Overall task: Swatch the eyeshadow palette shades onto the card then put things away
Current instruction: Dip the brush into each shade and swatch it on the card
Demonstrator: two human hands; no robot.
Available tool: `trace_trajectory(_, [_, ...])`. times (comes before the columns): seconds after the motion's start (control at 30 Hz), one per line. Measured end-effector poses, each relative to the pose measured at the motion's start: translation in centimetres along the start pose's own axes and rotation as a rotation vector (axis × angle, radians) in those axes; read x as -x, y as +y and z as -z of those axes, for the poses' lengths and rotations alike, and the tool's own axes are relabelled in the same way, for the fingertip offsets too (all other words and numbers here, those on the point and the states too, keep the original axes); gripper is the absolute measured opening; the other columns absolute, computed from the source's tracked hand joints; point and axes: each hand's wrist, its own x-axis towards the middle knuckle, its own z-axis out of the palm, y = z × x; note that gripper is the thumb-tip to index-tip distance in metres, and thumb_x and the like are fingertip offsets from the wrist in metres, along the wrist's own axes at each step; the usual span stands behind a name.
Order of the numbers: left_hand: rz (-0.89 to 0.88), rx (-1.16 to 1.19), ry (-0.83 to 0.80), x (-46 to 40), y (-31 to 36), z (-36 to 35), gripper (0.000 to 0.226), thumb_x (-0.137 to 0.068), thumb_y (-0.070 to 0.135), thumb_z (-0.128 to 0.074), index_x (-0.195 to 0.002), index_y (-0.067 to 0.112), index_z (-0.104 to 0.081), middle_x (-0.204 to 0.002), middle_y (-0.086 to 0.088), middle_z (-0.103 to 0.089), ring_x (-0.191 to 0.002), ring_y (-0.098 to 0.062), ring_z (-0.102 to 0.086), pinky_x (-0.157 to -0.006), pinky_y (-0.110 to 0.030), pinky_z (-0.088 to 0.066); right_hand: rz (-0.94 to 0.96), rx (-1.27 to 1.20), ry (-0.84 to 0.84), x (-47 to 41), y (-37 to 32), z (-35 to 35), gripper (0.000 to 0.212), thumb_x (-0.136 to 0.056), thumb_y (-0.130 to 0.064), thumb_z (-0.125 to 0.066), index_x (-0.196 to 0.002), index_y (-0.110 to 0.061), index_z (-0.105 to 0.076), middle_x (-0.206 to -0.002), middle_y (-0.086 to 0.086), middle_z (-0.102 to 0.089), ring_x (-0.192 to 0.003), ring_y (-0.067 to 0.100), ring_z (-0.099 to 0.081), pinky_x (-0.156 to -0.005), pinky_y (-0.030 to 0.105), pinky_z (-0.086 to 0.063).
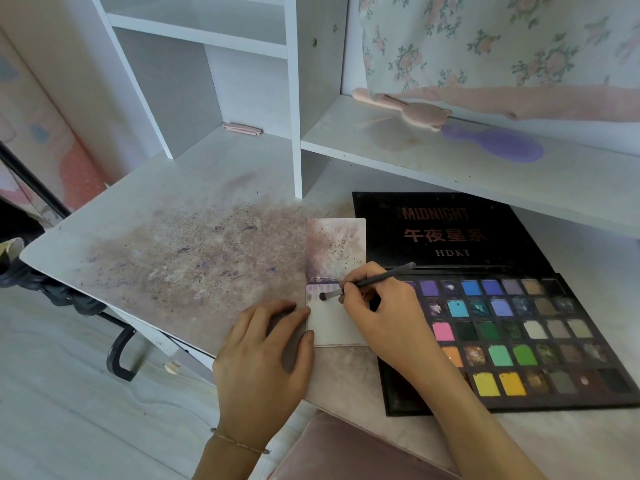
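**Brush on the card, loose powder all around it**

At the near edge of the tabletop (145, 244), the left hand (263, 355) lies flat with fingers relaxed, its fingertips pressing the left edge of the white card (332, 327) and gripping nothing. Just beside it, the right hand (377, 313) pinches a slim dark brush (367, 280) between thumb and fingers, pen-style, the rounded tip touching the card's upper left, close under a band of purple streaks. The lower part of the card is blank, so the swatching looks to be at an early stage.

The card sits close to the tabletop's near edge; if the left fingertips ease off during a stroke, it could skid or tip toward the floor. The right wrist hangs over the left columns of the open eyeshadow palette (519, 341), which lies toward the near right corner, and a dropped wrist could smear the soft pans or carry pigment onto the card. The wide stain of spilled powder across the tabletop, and on the flap (336, 249) standing behind the card, could likewise dirty a clean swatch.

Farther back, on the shelf (450, 168) above the palette lid, lie a pink brush (401, 107) and a purple hairbrush (498, 145), well apart from the work.
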Motion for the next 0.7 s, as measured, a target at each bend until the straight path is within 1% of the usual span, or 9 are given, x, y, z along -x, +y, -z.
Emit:
trace_trajectory(0.13, [-0.001, 0.004, 0.004, 0.03, 0.0, 0.04, 0.027, -0.081, 0.036, -0.051, -0.095, 0.025, -0.071, -0.095, 0.008, -0.065, -0.09, -0.011, -0.057, -0.069, -0.021, -0.047, -0.001, 0.003, 0.01, -0.06, 0.09, -0.04, 0.017, -0.087, -0.013, -0.054, -0.078, -0.027, -0.051, -0.074, -0.01, -0.058, -0.067, -0.002, -0.053, -0.059, 0.007, -0.041])
trace_trajectory(0.23, [0.001, 0.009, 0.0, 0.01, 0.0, 0.05, 0.027, -0.081, 0.036, -0.051, -0.095, 0.025, -0.071, -0.096, 0.008, -0.065, -0.09, -0.011, -0.057, -0.07, -0.022, -0.047, 0.004, 0.005, -0.004, -0.02, 0.12, 0.01, 0.019, -0.087, -0.013, -0.054, -0.076, -0.028, -0.05, -0.071, -0.012, -0.056, -0.067, -0.007, -0.052, -0.058, 0.007, -0.04])
trace_trajectory(0.37, [0.004, 0.006, -0.002, -0.01, 0.01, 0.07, 0.027, -0.081, 0.037, -0.051, -0.095, 0.025, -0.071, -0.096, 0.009, -0.065, -0.091, -0.009, -0.054, -0.07, -0.02, -0.045, 0.01, 0.005, 0.01, -0.09, 0.18, -0.05, 0.015, -0.087, -0.012, -0.054, -0.079, -0.025, -0.052, -0.075, -0.008, -0.059, -0.069, 0.0, -0.054, -0.061, 0.007, -0.041])
trace_trajectory(0.5, [0.003, 0.002, -0.001, -0.02, 0.05, 0.08, 0.027, -0.081, 0.037, -0.05, -0.095, 0.025, -0.071, -0.096, 0.008, -0.065, -0.091, -0.009, -0.054, -0.07, -0.02, -0.044, 0.006, 0.007, -0.002, -0.08, 0.31, -0.03, 0.011, -0.087, -0.012, -0.054, -0.081, -0.022, -0.054, -0.074, -0.01, -0.058, -0.069, -0.005, -0.053, -0.06, 0.006, -0.041])
trace_trajectory(0.63, [0.003, 0.0, -0.004, 0.0, 0.04, 0.09, 0.028, -0.081, 0.037, -0.05, -0.095, 0.025, -0.071, -0.095, 0.008, -0.065, -0.09, -0.01, -0.056, -0.069, -0.021, -0.046, 0.009, -0.002, 0.017, -0.13, 0.27, -0.07, 0.011, -0.088, -0.013, -0.053, -0.081, -0.022, -0.054, -0.079, -0.003, -0.062, -0.074, 0.004, -0.057, -0.063, 0.008, -0.043])
trace_trajectory(0.7, [0.007, 0.002, -0.003, 0.01, 0.03, 0.1, 0.028, -0.081, 0.037, -0.05, -0.095, 0.025, -0.071, -0.095, 0.008, -0.065, -0.091, -0.009, -0.055, -0.069, -0.02, -0.046, 0.007, -0.001, 0.014, -0.12, 0.28, -0.07, 0.012, -0.088, -0.013, -0.054, -0.081, -0.022, -0.053, -0.078, -0.004, -0.061, -0.072, 0.002, -0.056, -0.062, 0.007, -0.042])
